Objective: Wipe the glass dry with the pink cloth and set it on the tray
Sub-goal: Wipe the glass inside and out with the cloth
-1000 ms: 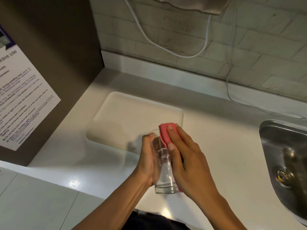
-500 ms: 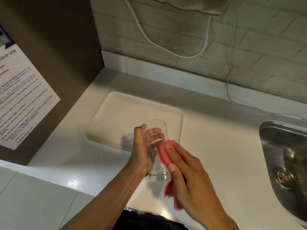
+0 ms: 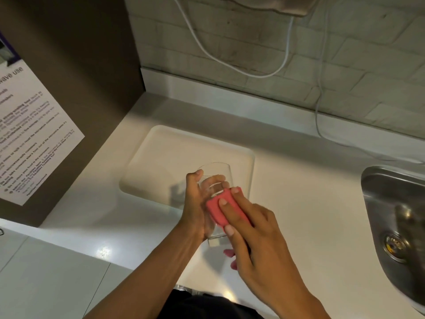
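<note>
- Centrally, the left hand [image 3: 195, 203] wraps its fingers [image 3: 216, 180] around a clear glass [image 3: 215, 178], thumb up near the rim and the other fingertips showing through the far side of the glass.
- The right hand [image 3: 255, 236] presses a folded pink cloth [image 3: 222, 209] flat against the side of the glass, its fingers [image 3: 226, 214] stretched along the cloth and closed on it; a loose end of the cloth pokes out below the palm.
- The glass is held in the air, tilted so its open mouth points away from the person, and its base sits low between the two hands.
- The mouth of the glass hangs over the near right part of a pale rectangular tray [image 3: 161, 153]; the glass does not rest on the tray.
- The tray lies flat on a white counter [image 3: 299, 203], and both forearms reach in from the near edge of that counter.
- Left of the tray stands a dark brown panel [image 3: 76, 65] bearing a printed notice [image 3: 30, 132]; its small text is too blurred to read.
- Behind the tray rises a pale tiled wall [image 3: 345, 65] with a white cable [image 3: 230, 63] looping down across it.
- Well to the right of the tray, a steel sink [image 3: 395, 215] is sunk into the counter, its drain visible.
</note>
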Tool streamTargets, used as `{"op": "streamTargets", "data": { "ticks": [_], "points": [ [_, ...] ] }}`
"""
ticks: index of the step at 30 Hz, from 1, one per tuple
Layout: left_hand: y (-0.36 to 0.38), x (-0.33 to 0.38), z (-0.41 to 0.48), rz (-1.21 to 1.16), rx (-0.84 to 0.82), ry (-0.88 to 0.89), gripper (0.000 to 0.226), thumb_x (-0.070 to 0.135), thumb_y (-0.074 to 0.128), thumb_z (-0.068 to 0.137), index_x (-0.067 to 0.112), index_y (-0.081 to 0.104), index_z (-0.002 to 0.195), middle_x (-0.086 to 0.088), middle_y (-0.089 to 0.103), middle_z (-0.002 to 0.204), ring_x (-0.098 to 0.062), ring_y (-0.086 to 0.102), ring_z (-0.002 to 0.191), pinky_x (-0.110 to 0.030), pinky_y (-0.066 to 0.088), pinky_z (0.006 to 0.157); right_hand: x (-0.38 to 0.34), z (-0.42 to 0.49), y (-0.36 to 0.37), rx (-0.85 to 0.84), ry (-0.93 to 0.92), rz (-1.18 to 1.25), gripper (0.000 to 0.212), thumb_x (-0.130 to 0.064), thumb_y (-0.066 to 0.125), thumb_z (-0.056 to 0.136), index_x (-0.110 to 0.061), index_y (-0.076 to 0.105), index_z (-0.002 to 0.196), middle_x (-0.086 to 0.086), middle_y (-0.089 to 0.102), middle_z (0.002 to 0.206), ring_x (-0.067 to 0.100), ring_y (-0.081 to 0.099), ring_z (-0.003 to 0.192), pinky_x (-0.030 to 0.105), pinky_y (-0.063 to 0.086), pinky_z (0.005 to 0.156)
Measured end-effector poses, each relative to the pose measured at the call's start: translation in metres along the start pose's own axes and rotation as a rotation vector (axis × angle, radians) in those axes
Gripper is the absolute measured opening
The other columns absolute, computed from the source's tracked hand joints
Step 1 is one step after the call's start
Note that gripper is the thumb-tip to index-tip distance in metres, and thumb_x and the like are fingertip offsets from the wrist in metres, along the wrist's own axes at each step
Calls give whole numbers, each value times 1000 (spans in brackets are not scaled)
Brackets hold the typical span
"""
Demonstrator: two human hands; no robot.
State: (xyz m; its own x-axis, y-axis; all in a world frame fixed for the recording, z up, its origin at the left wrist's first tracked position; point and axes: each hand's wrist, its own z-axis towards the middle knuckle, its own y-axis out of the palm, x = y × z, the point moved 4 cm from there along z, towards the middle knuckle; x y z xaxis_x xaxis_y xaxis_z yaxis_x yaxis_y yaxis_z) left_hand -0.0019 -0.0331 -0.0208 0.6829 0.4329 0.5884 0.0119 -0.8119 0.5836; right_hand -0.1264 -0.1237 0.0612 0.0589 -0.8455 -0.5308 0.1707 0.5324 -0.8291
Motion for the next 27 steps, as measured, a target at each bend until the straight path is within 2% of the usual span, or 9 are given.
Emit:
{"op": "streamTargets", "data": {
  "ticks": [3,6,8,12,17,19,21,25,27],
  "points": [
    [-1,-1,3,-6,29,6,58,59,49,93,7,75,99,-13,73,92,-27,68,79,-40,53,78,10,-8,-3,-42,2,5,46,-43,32,106,-50,33,151,-26,25,162,3,35,135,19,32,111],
    [3,-13,-3,-11,-6,-50,67,61,54,86,4,75,113,-21,73,107,-34,71,92,-43,58,83,13,10,-7,4,62,22,43,-41,34,107,-49,34,150,-25,28,160,2,32,140,13,20,113],
    [6,-11,-2,-30,-80,-39,71,63,53,85,2,75,114,-21,75,105,-33,73,93,-43,61,81,5,15,-6,23,35,8,43,-40,36,108,-49,32,150,-24,26,160,-1,30,135,16,24,111],
    [-2,3,4,-56,-7,3,57,60,51,89,8,74,93,-12,72,89,-27,68,76,-38,57,72,2,-5,0,-40,-17,-30,46,-41,35,106,-47,35,152,-22,26,163,8,39,128,18,30,107],
    [3,-13,-4,-42,7,-43,72,62,57,84,-1,71,115,-30,70,117,-40,68,102,-51,55,95,13,11,-5,18,68,15,44,-35,40,108,-45,34,150,-21,32,160,13,39,134,2,22,104],
    [1,-6,-1,-71,-12,-29,65,63,56,85,3,74,103,-22,75,102,-33,73,87,-44,60,81,5,3,-2,-4,20,2,45,-38,36,107,-44,34,151,-20,29,162,15,41,127,1,39,94],
    [-4,2,6,-123,-9,-9,58,61,54,88,7,75,91,-13,73,89,-24,70,71,-35,55,69,2,-12,1,-34,-11,15,46,-45,32,106,-42,38,152,-23,28,162,13,42,124,13,48,94],
    [-1,-9,4,-92,10,-23,55,61,63,77,9,76,85,-14,73,88,-28,71,71,-38,56,72,8,-3,-3,19,62,71,44,-43,35,104,-42,41,148,-24,35,157,10,42,134,9,26,109],
    [1,-12,1,-109,-12,-51,57,63,66,73,9,75,88,-15,74,87,-31,71,73,-40,58,72,2,2,-4,29,40,62,44,-37,40,104,-41,42,148,-22,36,157,13,43,129,13,33,106]
  ]
}}
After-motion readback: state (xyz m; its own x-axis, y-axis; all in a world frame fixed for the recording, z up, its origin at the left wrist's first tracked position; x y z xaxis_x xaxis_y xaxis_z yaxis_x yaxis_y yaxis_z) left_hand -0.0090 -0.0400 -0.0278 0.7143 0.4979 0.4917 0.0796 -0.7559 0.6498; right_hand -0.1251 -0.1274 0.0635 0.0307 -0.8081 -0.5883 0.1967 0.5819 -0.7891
